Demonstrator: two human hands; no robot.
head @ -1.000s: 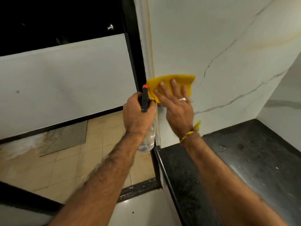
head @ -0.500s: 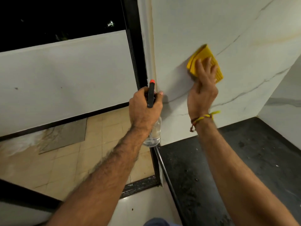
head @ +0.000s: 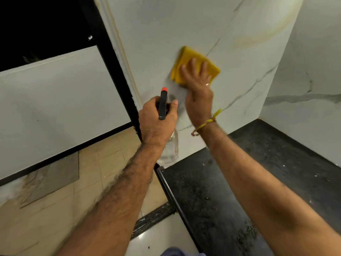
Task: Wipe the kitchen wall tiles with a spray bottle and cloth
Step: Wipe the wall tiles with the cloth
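While right hand (head: 198, 93) presses cloth (head: 191, 60) — wall tiles (head: 239, 24) open rightward

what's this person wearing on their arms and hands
Both forearms are bare and hairy, with no sleeves in view. The right hand has a ring on one of its fingers, and a yellow thread band with loose ends is tied round that wrist. The left hand wears nothing.

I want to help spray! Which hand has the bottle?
The left hand grips the spray bottle; the right hand presses the yellow cloth flat instead.
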